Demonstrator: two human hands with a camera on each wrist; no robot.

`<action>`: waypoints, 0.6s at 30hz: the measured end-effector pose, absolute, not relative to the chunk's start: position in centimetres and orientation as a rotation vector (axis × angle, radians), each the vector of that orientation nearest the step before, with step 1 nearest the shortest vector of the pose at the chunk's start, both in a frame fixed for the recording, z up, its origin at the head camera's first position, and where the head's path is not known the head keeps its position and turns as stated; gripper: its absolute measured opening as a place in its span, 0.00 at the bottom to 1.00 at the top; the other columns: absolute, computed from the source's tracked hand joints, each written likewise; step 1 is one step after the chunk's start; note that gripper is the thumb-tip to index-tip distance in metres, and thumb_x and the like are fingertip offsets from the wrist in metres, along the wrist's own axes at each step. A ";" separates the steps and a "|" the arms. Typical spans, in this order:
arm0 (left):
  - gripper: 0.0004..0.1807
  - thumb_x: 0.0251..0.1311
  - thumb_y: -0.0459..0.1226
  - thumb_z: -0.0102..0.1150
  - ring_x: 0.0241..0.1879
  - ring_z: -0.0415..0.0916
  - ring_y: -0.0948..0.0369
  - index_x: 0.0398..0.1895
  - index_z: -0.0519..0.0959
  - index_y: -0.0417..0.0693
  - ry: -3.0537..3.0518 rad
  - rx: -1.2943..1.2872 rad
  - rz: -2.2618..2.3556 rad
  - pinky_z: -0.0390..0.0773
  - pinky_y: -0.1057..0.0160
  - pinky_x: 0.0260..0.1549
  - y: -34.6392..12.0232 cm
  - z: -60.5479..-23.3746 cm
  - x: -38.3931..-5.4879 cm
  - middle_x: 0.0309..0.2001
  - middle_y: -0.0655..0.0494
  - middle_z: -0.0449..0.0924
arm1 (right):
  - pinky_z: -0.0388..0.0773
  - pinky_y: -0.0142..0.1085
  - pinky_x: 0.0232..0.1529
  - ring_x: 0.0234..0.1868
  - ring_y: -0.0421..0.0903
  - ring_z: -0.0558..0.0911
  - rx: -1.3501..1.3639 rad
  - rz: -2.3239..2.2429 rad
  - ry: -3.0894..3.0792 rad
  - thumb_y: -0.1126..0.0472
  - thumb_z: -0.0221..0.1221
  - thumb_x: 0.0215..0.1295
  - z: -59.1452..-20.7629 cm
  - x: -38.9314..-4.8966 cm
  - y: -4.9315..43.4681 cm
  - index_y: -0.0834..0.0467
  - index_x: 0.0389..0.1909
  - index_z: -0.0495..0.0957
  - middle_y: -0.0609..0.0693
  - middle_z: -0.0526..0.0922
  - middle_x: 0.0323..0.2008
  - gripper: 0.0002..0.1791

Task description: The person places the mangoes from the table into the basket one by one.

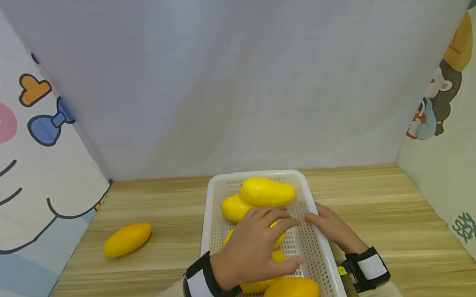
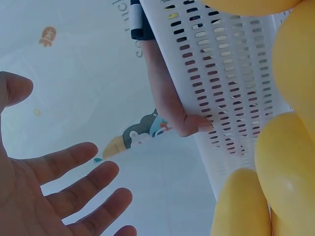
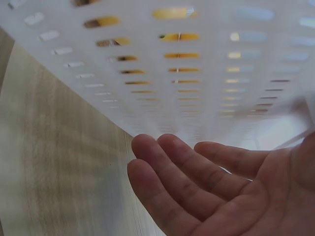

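A white perforated basket (image 1: 324,246) holds several yellow mangoes, among them a mango (image 1: 268,192) at its far end and another mango (image 1: 291,292) at its near end. Over the middle of the basket is my left hand (image 1: 258,245), its fingers spread and relaxed, holding nothing; it hides part of the mangoes below. The left wrist view shows that palm (image 2: 19,196) apart from the fruit. My right hand (image 1: 335,228) holds the basket's right side, thumb hooked over the rim. In the right wrist view its fingers (image 3: 177,182) lie along the outside of the basket wall.
A single mango (image 1: 128,240) lies on the wooden table (image 1: 169,213), left of the basket. A plain pale sheet (image 1: 239,86) closes off the back. Printed sheets with cartoon figures stand at the left (image 1: 20,175) and right (image 1: 442,170).
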State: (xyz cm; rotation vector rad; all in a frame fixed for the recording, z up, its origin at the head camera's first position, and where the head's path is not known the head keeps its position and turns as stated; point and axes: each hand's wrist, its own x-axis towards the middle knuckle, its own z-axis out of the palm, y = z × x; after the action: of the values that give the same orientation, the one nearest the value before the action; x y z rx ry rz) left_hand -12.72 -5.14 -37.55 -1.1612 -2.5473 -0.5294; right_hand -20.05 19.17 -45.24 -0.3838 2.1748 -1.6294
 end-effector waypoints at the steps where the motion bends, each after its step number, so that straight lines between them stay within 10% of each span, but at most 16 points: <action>1: 0.30 0.62 0.61 0.57 0.59 0.71 0.61 0.62 0.79 0.57 -2.550 -1.152 -0.548 0.70 0.56 0.61 -5.2 -37.5 -12.8 0.58 0.61 0.78 | 0.86 0.51 0.31 0.39 0.60 0.86 -0.387 -1.630 2.172 0.62 0.46 0.74 -45.2 -20.1 19.2 0.65 0.74 0.58 0.69 0.79 0.49 0.29; 18: 0.29 0.58 0.55 0.62 0.59 0.71 0.60 0.62 0.79 0.56 -2.474 -0.972 -0.725 0.72 0.52 0.58 -7.6 -35.8 -13.7 0.57 0.60 0.78 | 0.86 0.51 0.30 0.38 0.60 0.87 -0.362 -1.627 2.182 0.62 0.46 0.74 -45.3 -20.2 19.1 0.65 0.74 0.57 0.72 0.78 0.51 0.30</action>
State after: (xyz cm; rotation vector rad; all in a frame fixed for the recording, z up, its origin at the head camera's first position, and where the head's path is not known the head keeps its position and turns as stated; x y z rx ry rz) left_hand -13.74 -7.59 -35.79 -0.9723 -2.4736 -0.7246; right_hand -20.15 19.12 -45.33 -0.3620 2.1823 -1.6271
